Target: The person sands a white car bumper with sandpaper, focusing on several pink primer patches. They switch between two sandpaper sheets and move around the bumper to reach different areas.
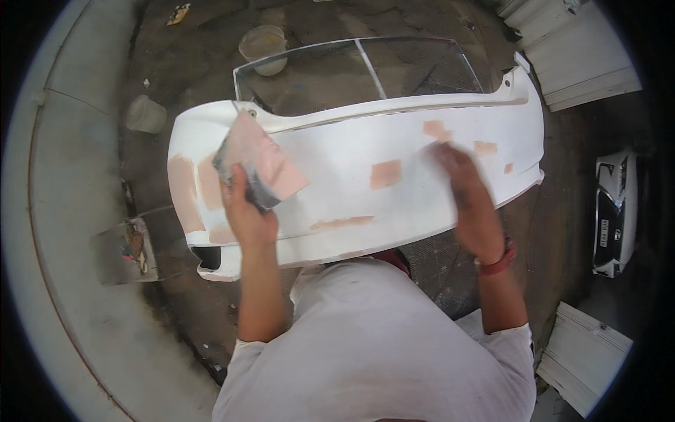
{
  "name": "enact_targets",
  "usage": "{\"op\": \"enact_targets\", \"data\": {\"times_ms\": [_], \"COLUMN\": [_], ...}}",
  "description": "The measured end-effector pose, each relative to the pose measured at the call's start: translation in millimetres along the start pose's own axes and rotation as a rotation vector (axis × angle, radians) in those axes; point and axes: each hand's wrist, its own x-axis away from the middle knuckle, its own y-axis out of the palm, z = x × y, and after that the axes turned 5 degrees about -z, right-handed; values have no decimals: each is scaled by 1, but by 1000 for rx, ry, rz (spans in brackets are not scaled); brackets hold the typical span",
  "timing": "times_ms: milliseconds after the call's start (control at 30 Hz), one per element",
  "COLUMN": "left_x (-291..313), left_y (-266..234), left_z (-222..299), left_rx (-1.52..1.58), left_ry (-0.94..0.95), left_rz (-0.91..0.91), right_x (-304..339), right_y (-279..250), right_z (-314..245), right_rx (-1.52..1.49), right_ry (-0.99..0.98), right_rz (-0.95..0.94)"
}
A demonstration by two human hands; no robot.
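Note:
A white car bumper (323,151) lies crosswise in front of me, with several pink filler patches (385,174) on its face. Over its left part, my left hand (249,214) grips a flat mixing board (264,158); its upper face is covered in smooth pink and its near edge is smeared dark grey. My right hand (464,179) hovers at or just above the bumper's right half, close to a pink patch. Motion smears its fingers, so whether they hold anything is hidden from me.
A metal frame stand (373,67) shows behind the bumper. Two pale buckets stand on the floor, one at the far side (263,46), another at left (145,114). A box of odds and ends (133,246) sits left. Another car part (614,214) with a plate stands at right.

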Motion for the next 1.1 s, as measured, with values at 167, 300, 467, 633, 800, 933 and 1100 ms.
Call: {"op": "enact_targets", "data": {"times_ms": [167, 300, 467, 633, 800, 933, 1100], "left_x": [-8, 4, 8, 11, 8, 7, 8], "left_y": [-55, -63, -78, -89, -90, -92, -92], "left_z": [25, 16, 3, -8, -8, -9, -5], "left_rx": [111, 161, 160, 124, 143, 170, 162], "left_ry": [-174, -304, -397, -405, -430, -403, -438], "left_rz": [-45, -111, -174, -177, -188, -259, -251], "right_x": [-20, -72, -110, -124, -113, -125, -130], "right_y": [31, 97, 163, 183, 181, 167, 193], "right_z": [-26, -67, -77, -72, -76, -85, -75], "right_rx": [-541, 421, 847, 892, 852, 803, 865], "right_ry": [466, 215, 136, 158, 169, 250, 212], "right_rz": [367, -21, -24, -49, -123, -144, 9]}}
